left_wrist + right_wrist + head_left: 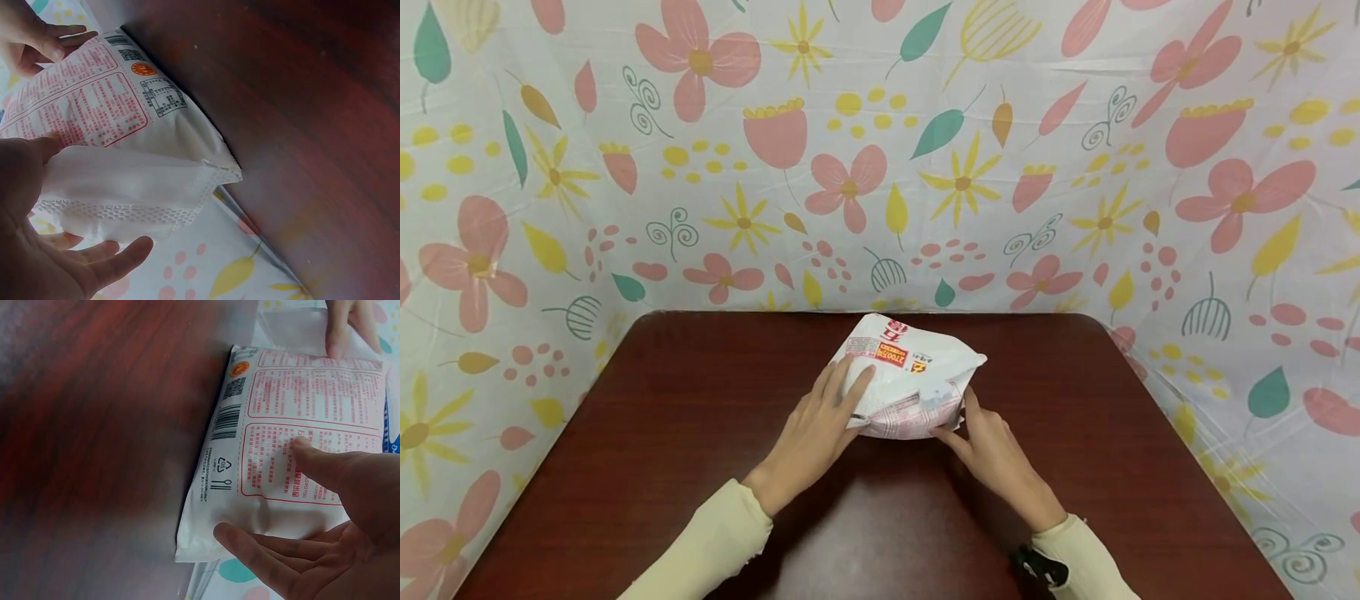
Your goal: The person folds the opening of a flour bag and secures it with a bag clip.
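Observation:
A plump white plastic packet (943, 354) with red and yellow labels lies on the dark table, its upper face tilted up. My left hand (812, 421) grips its left end, fingers spread over the top and thumb at the near edge. At the right end my right hand (1000, 450) holds the packet, thumb in front and fingers along the side. In the left wrist view, a white embossed flap (125, 181) at the packet's end lies between thumb and fingers. The right wrist view shows the near face of red print, a barcode (226, 422) and my right thumb against it.
The reddish-brown table (700, 375) runs back to a flower-patterned cloth (850, 267) that hangs behind and on both sides. A black strapped device (1041, 567) sits at my right sleeve.

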Tool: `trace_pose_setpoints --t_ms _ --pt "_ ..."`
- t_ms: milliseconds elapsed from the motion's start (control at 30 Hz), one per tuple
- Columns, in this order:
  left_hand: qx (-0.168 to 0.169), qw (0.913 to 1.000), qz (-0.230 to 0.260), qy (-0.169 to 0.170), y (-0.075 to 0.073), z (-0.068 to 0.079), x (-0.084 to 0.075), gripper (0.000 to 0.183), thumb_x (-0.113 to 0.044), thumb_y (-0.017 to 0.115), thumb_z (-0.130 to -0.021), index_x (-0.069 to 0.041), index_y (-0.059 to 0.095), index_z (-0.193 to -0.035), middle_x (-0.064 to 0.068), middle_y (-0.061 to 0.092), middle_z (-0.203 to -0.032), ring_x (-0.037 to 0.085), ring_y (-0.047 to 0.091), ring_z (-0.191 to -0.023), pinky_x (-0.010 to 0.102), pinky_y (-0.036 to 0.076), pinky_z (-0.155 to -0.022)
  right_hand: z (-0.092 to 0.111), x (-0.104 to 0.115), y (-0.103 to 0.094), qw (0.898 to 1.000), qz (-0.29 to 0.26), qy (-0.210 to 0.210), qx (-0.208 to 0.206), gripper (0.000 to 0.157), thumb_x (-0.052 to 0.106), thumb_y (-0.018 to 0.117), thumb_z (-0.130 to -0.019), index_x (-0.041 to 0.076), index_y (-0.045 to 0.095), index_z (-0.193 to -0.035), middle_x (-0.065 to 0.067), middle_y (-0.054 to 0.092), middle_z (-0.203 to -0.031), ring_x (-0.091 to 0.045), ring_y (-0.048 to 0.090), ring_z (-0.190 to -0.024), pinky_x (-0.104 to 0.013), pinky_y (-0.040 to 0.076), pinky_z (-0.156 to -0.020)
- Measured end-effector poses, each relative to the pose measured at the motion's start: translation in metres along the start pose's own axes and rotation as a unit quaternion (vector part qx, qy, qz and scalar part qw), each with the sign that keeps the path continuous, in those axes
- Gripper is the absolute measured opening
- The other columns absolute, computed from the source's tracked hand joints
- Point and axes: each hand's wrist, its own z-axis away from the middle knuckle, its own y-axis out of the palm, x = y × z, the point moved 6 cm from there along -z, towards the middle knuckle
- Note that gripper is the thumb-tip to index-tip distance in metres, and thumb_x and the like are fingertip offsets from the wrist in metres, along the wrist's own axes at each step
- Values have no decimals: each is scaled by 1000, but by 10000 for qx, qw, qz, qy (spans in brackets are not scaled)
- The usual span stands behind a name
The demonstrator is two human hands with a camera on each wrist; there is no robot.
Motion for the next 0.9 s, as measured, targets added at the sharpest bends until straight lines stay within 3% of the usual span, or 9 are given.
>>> trace_pose_setpoints --t_ms 233,400,533,800,900 --pt "-42 10000 -61 -23 5 -7 7 96 -28 80 -86 -17 20 -160 20 28 -158 41 37 -140 46 57 -77 -12 -5 5 9997 50 115 188 78 36 77 -87 -10 39 -138 -20 69 -83 -31 69 -79 -49 53 -65" --pt "-85 10000 -1 -36 9 -13 12 93 -27 79 -86 -17 22 -159 20 29 -157 42 39 -139 44 58 -70 -20 -10 8 9994 87 183 294 80 38 76 -88 -10 38 -139 -15 67 -79 -28 68 -76 -47 53 -64" --pt "-24 9999 142 -92 13 -20 15 90 -26 77 -88 -18 22 -159 20 29 -158 42 39 -139 44 58 -71 -25 -14 7 9992 170 213 301 79 37 76 -88 -11 39 -137 -12 65 -73 -25 67 -72 -46 52 -63" --pt "-28 9996 258 -131 18 -28 25 87 -26 75 -90 -18 22 -159 19 28 -158 41 39 -139 47 58 -76 -37 -19 12 9973 241 427 549 89 43 72 -90 -12 29 -147 -16 67 -83 -26 68 -79 -44 52 -62" --pt "12 9994 336 -88 20 -25 28 86 -29 72 -92 -19 20 -160 19 25 -160 41 36 -140 50 57 -79 -34 -18 12 9960 407 487 623 83 44 69 -92 -7 32 -146 -18 67 -83 -32 69 -78 -46 51 -59"
